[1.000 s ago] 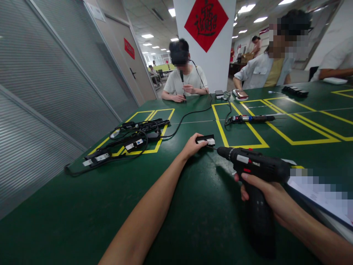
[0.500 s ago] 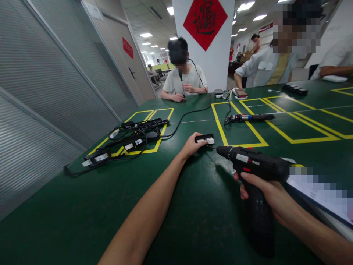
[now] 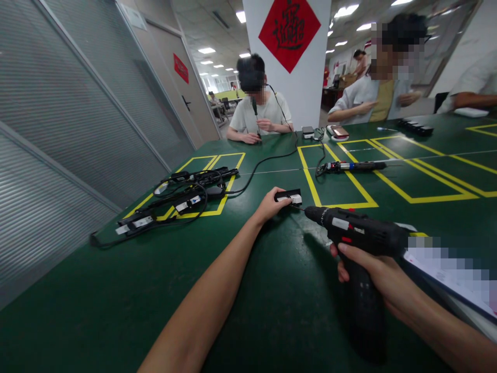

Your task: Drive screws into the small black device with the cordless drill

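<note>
Left hand (image 3: 269, 206) is clamping the block (image 3: 290, 195); right hand (image 3: 368, 265) is gripping the drill (image 3: 367, 230), bit (image 3: 298, 208) pointing leftward toward the block.

The drill bit (image 3: 297, 208) — its tip is indistinct.

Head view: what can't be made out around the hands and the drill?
Bit, head view: too small to tell what its tip meets on the black part.
Left hand, head view: some fingertips hidden behind the black part.
Right hand, head view: the drill hides most fingers.
Pale panel, head view: pixelated, cut off by the right edge.
</note>
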The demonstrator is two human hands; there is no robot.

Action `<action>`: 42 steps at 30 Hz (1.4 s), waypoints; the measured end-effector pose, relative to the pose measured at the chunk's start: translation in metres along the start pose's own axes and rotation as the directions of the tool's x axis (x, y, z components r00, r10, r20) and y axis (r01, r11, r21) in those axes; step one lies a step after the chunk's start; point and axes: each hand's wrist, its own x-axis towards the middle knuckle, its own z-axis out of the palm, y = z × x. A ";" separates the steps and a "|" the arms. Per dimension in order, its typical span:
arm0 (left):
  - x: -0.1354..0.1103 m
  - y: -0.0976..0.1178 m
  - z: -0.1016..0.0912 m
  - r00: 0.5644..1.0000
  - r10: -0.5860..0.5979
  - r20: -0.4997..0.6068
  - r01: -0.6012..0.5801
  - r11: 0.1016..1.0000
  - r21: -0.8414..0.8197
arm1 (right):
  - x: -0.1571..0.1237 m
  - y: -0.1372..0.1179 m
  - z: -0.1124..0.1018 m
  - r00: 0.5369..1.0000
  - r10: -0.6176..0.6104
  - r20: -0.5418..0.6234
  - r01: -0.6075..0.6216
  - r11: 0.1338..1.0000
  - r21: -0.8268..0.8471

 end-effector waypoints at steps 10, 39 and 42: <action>0.000 0.003 0.000 1.000 -0.003 -0.018 0.003 1.000 0.019 | 0.001 0.002 -0.001 1.000 -0.009 0.010 0.009 1.000 0.000; 0.000 0.000 0.000 1.000 -0.005 0.001 0.005 1.000 0.000 | 0.002 0.002 -0.001 1.000 0.003 0.003 -0.003 1.000 0.009; 0.000 0.000 0.000 1.000 0.003 -0.001 -0.003 1.000 0.004 | 0.001 0.002 -0.001 1.000 0.005 0.005 -0.005 1.000 -0.004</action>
